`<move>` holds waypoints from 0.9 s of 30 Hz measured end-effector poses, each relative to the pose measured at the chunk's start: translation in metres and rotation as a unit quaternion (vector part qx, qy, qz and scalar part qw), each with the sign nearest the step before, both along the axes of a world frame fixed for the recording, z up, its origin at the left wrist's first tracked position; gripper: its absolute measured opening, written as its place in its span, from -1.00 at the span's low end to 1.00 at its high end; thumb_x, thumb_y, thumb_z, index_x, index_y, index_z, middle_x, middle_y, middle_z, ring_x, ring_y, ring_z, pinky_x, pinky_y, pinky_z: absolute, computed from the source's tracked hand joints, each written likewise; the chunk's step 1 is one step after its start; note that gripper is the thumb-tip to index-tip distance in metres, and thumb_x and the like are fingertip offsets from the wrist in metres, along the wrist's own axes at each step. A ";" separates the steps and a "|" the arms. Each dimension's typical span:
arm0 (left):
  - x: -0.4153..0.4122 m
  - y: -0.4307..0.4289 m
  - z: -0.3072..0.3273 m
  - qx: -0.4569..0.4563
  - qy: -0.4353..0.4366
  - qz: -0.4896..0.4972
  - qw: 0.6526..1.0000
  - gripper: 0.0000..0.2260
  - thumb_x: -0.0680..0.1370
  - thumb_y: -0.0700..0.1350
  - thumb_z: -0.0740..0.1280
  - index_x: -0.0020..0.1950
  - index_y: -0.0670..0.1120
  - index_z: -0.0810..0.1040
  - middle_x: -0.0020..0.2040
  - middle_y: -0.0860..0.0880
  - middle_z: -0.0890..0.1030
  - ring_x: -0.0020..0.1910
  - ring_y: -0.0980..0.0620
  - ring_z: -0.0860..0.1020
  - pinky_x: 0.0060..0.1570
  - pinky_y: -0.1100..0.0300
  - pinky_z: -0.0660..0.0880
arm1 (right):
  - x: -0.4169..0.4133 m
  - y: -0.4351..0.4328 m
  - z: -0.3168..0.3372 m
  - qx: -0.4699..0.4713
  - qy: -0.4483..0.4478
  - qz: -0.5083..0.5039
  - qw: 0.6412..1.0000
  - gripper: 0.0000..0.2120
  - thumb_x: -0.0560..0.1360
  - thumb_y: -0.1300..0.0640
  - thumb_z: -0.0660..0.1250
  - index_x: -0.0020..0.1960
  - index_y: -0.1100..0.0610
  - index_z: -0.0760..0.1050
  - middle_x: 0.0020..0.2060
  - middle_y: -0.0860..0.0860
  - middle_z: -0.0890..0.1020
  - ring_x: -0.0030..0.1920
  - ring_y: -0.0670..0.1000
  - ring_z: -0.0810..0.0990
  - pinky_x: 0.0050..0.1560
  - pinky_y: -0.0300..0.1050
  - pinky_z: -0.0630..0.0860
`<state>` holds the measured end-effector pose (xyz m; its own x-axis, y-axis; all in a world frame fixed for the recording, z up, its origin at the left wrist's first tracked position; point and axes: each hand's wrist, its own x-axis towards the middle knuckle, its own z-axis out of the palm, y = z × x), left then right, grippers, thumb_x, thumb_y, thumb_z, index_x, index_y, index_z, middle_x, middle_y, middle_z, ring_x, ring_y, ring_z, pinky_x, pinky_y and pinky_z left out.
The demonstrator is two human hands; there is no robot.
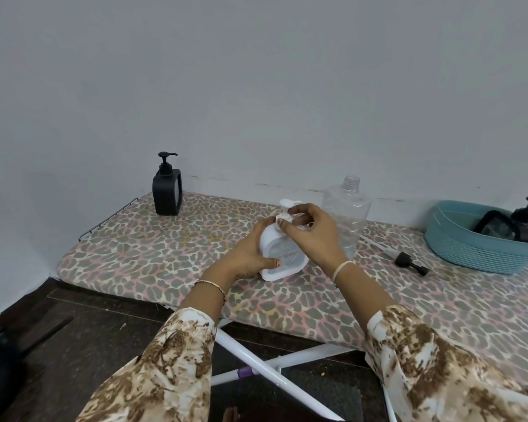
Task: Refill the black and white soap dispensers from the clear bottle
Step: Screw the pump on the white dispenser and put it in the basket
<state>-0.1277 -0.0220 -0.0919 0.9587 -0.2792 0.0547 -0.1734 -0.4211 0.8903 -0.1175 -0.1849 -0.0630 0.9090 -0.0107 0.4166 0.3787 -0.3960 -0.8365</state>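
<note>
A white soap dispenser (282, 254) stands on the ironing board (153, 254) near its front edge. My left hand (250, 254) grips its body from the left side. My right hand (313, 236) pinches the white pump collar at its neck, and the pump head (288, 203) shows above my fingers. Just behind my right hand stands the clear bottle (348, 211), uncapped and looking empty. A black soap dispenser (167, 190) with its pump on stands upright at the board's far left corner by the wall.
A loose black pump with a clear tube (409, 262) lies on the board to the right. A teal basket (476, 248) at far right holds another black dispenser (525, 222). The board's white legs (265, 363) and dark floor are below.
</note>
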 end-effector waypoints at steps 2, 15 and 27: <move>0.000 0.000 0.000 -0.001 -0.003 -0.001 1.000 -0.22 0.45 -0.30 0.45 0.50 0.08 0.09 0.31 -0.05 0.41 0.20 -0.02 0.48 0.13 0.15 0.50 | -0.002 -0.001 -0.001 -0.002 -0.002 -0.001 1.000 -0.74 0.40 -0.01 0.49 0.03 0.03 0.57 -0.14 -0.12 0.61 -0.10 -0.14 0.57 -0.07 -0.31 0.46; 0.000 -0.002 -0.003 -0.011 -0.003 0.015 1.000 -0.23 0.43 -0.27 0.47 0.49 0.10 0.13 0.30 -0.06 0.43 0.21 -0.05 0.50 0.18 0.00 0.51 | -0.007 0.003 -0.012 0.064 -0.006 -0.037 0.997 -0.76 0.36 0.01 0.54 -0.03 0.02 0.58 -0.13 -0.16 0.65 -0.07 -0.17 0.61 0.05 -0.11 0.57; -0.004 -0.004 -0.002 -0.024 -0.007 0.011 1.000 -0.22 0.37 -0.16 0.49 0.43 0.17 0.14 0.30 -0.04 0.45 0.21 -0.01 0.51 0.19 0.01 0.51 | -0.001 0.013 -0.004 -0.063 0.017 -0.045 0.997 -0.67 0.37 -0.08 0.47 0.10 -0.01 0.60 -0.08 -0.15 0.62 0.06 -0.05 0.59 0.20 0.13 0.44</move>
